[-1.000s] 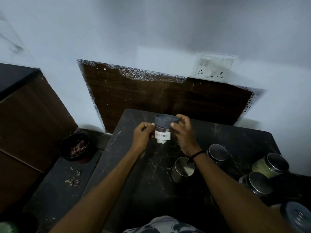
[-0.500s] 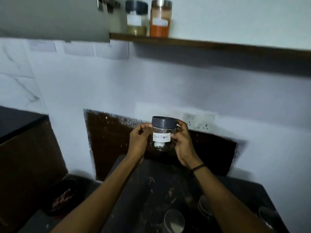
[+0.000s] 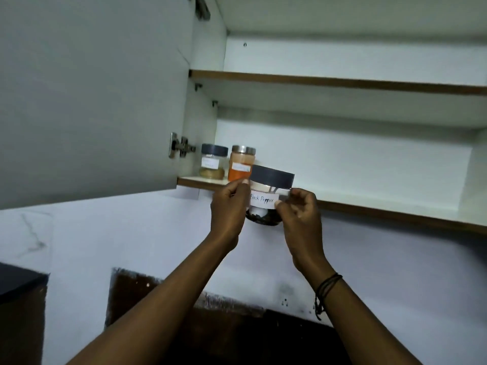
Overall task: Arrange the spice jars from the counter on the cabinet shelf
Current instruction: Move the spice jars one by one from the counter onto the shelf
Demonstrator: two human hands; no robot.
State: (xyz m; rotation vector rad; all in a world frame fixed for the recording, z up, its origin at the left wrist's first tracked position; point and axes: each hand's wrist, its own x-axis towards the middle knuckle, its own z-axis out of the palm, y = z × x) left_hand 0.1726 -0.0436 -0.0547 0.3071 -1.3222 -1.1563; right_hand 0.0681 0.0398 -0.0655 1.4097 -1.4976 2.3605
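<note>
A clear jar [image 3: 266, 198] with a dark grey lid and a white label reading "Black Pepper" is held up in front of the lower cabinet shelf [image 3: 369, 206], its base below the shelf's front edge. My left hand [image 3: 228, 206] grips its left side and my right hand [image 3: 301, 214] its right side. On the shelf's left end stand a grey-lidded jar [image 3: 213, 164] with pale brown contents and a steel-lidded jar [image 3: 241, 164] of orange powder, just behind and left of the held jar.
The cabinet door [image 3: 92, 101] hangs open on the left, with a hinge [image 3: 180, 147] by the jars. An upper shelf [image 3: 342, 81] runs above. A white wall and a dark brown panel [image 3: 184, 312] lie below. A dark cabinet [image 3: 21, 299] sits at the lower left.
Both hands have lifted the Black Pepper jar from the counter up to the lower shelf. The view has tilted upward, so the counter and its remaining jars have dropped out of sight.
</note>
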